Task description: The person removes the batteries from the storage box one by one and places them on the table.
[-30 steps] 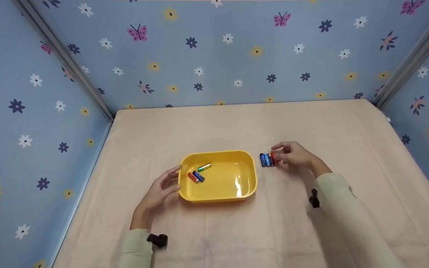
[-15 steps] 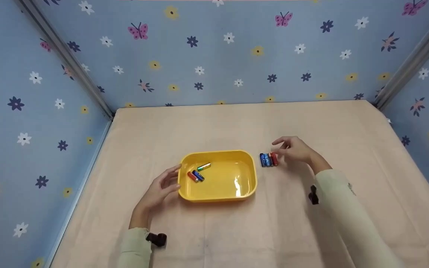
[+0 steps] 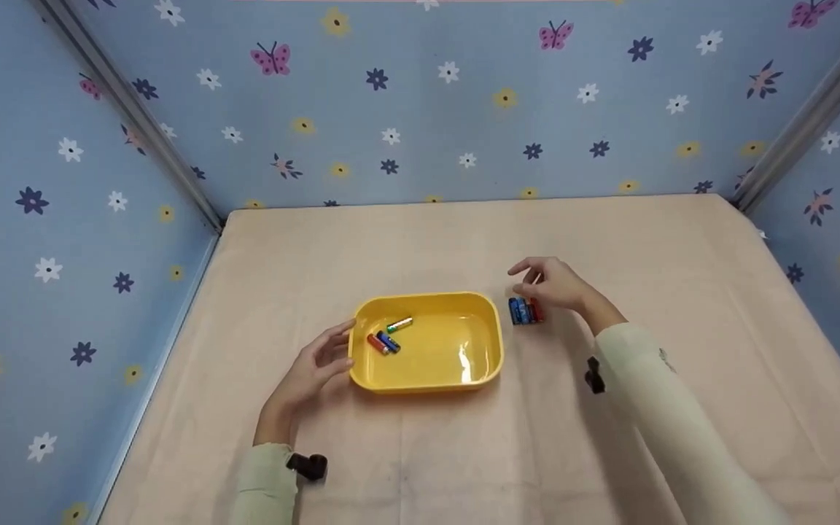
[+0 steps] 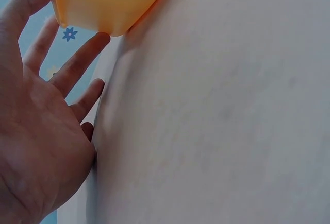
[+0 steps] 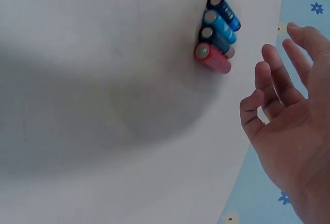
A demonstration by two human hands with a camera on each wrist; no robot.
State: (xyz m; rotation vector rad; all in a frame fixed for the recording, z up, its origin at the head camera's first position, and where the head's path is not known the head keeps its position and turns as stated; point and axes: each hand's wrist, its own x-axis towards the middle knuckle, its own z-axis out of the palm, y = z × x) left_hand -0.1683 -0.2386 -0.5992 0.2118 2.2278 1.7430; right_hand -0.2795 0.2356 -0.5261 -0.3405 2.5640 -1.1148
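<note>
A yellow plastic tub (image 3: 427, 389) stands on the table, holding a red battery (image 3: 377, 345), a blue battery (image 3: 389, 342) and a green-and-white battery (image 3: 399, 325) near its left end. My left hand (image 3: 310, 372) touches the tub's left side with spread fingertips; in the left wrist view those fingertips meet its wall (image 4: 103, 2). To the right of the tub, several batteries (image 3: 520, 311) lie side by side in a row, blue ones and a red one (image 5: 214, 58). Over their far end hovers my right hand (image 3: 555, 284), fingers loosely bent, with nothing between them.
A pale peach cloth (image 3: 405, 459) covers the table. Blue flowered panels (image 3: 420, 95) stand along the back and both sides, joined by grey corner posts (image 3: 128, 109). Each sleeve cuff carries a small black wrist camera (image 3: 308, 467).
My right hand has risen off the red end of the battery row and shifted left and toward the back. The left hand and the tub stay where they were.
</note>
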